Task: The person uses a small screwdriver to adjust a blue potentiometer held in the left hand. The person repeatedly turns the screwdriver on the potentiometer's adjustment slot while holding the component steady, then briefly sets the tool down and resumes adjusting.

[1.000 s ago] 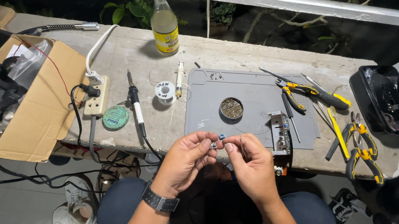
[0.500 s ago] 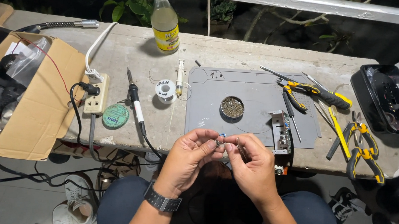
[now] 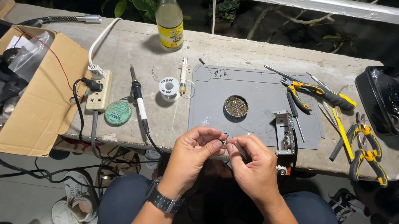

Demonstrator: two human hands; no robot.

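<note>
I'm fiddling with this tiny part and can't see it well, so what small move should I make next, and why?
Probably lower the small part onto the grey mat. Both the left hand and right hand pinch it in mid-air past the bench edge, over your lap, where a drop would lose it.

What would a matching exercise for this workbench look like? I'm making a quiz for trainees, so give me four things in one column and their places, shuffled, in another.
Things:
1. glass bottle
2. solder spool
3. cardboard box
4. small part

Places:
A. at the left end of the bench, open
B. pinched between the fingertips of the left hand and right hand
C. upright at the far edge of the bench
D. on the bare concrete just left of the grey mat

Pairs: 1-C, 2-D, 3-A, 4-B
</note>
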